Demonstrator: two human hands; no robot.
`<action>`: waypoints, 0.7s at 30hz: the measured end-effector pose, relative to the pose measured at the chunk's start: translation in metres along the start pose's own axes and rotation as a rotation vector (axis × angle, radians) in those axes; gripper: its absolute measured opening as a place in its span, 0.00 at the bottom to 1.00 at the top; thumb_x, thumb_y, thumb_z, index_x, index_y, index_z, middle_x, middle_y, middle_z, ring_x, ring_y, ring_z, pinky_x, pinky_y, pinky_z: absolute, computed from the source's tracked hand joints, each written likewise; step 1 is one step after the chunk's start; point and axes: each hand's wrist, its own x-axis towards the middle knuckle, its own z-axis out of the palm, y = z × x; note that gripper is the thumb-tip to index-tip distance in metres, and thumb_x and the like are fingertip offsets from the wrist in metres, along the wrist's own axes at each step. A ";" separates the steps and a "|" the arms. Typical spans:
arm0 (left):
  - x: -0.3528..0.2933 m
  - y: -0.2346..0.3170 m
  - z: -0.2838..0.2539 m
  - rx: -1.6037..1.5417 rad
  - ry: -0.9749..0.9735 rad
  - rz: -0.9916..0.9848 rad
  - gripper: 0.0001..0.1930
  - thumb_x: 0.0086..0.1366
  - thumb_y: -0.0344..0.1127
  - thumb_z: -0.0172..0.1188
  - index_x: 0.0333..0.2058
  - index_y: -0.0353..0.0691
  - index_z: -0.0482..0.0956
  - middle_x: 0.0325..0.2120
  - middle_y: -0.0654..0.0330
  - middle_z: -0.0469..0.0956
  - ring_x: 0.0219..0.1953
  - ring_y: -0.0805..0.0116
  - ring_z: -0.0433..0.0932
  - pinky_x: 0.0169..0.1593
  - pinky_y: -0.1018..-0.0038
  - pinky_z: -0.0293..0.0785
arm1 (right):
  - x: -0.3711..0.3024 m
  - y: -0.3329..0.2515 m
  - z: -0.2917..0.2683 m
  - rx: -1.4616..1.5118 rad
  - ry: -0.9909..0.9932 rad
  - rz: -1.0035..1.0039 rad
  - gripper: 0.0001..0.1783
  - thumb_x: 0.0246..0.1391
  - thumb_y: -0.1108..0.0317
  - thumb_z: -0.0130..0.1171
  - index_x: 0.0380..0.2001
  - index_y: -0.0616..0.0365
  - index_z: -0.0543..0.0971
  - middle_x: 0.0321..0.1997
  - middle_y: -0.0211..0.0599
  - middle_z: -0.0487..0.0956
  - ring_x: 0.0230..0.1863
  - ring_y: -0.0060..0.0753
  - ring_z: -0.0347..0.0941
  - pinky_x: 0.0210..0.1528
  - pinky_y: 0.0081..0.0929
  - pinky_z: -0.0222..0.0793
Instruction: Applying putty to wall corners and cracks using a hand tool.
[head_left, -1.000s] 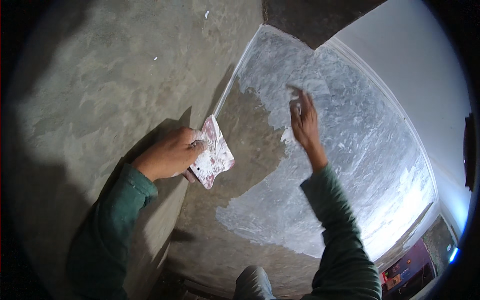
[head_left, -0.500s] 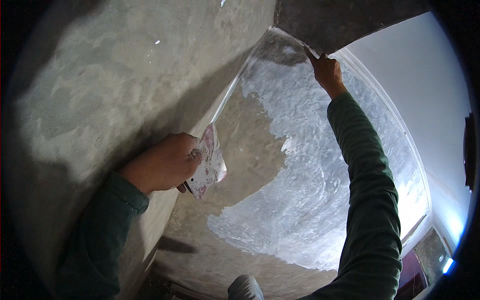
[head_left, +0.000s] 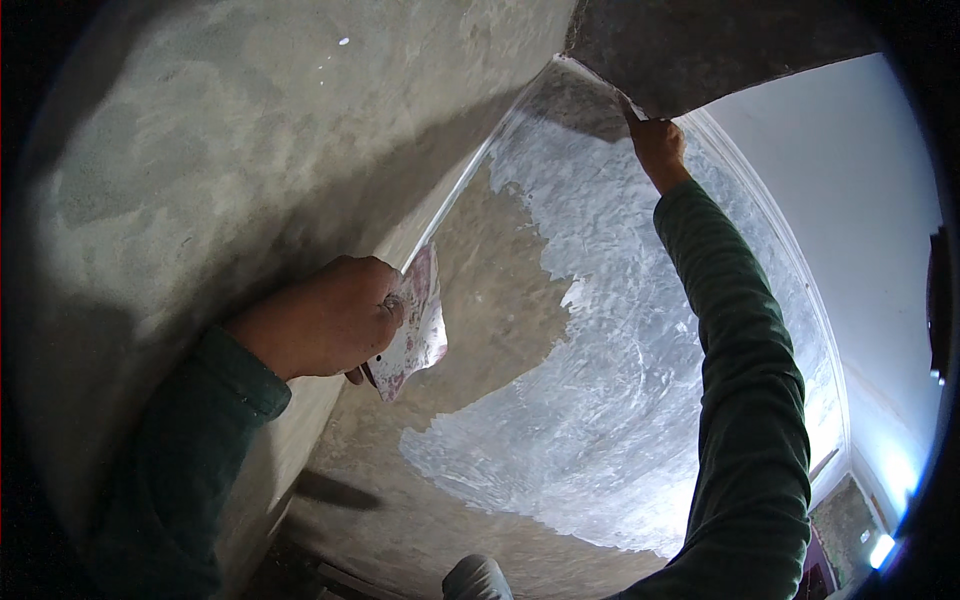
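Observation:
My left hand (head_left: 325, 315) is closed around the handle of a putty knife (head_left: 412, 335), low at the left wall. Its broad blade is smeared with white and reddish filler and points to the right. My right hand (head_left: 660, 152) reaches up to the top of the facing wall (head_left: 480, 330), against its edge below a dark surface (head_left: 710, 50). The index finger stretches along that edge and the other fingers are curled. What they hold, if anything, is hidden. Whitish-grey filler (head_left: 600, 360) covers much of this wall; bare brownish plaster shows at its left.
A rough grey wall (head_left: 220, 150) rises close on the left and meets the facing wall along a white corner line (head_left: 465, 180). A smooth pale surface (head_left: 810, 160) lies at the right, with a bright lamp (head_left: 881, 551) at lower right. A greyish rounded thing (head_left: 478, 580) shows at the bottom.
The view has shifted slightly. My right hand has turned a little at the wall's upper edge, its fingers now less visible. The left hand still holds the putty knife in nearly the same place.

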 end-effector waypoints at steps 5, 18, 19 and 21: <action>0.004 -0.004 0.003 -0.110 -0.010 -0.025 0.13 0.69 0.34 0.50 0.39 0.25 0.72 0.24 0.49 0.77 0.23 0.66 0.79 0.26 0.68 0.77 | -0.032 0.030 0.003 -0.107 -0.165 -0.085 0.41 0.57 0.72 0.52 0.72 0.35 0.51 0.24 0.37 0.80 0.26 0.39 0.81 0.22 0.38 0.76; 0.000 -0.001 0.003 0.028 0.068 0.002 0.15 0.67 0.34 0.50 0.35 0.21 0.74 0.27 0.38 0.79 0.23 0.55 0.82 0.30 0.63 0.80 | -0.061 0.034 -0.016 -0.139 -0.028 -0.267 0.39 0.55 0.71 0.52 0.70 0.48 0.57 0.20 0.34 0.78 0.20 0.35 0.77 0.20 0.35 0.71; 0.001 -0.002 0.004 0.000 0.059 -0.011 0.15 0.67 0.34 0.50 0.36 0.21 0.74 0.26 0.38 0.79 0.23 0.55 0.82 0.30 0.63 0.79 | -0.057 0.026 -0.020 -0.101 -0.003 -0.274 0.38 0.55 0.71 0.51 0.70 0.49 0.57 0.20 0.35 0.78 0.20 0.35 0.77 0.20 0.35 0.71; 0.003 -0.005 0.004 -0.021 0.053 -0.034 0.15 0.67 0.33 0.50 0.36 0.21 0.74 0.26 0.38 0.79 0.23 0.54 0.82 0.30 0.62 0.79 | -0.045 0.008 -0.024 -0.040 0.066 -0.273 0.36 0.56 0.71 0.50 0.70 0.49 0.57 0.21 0.37 0.79 0.20 0.36 0.78 0.22 0.36 0.72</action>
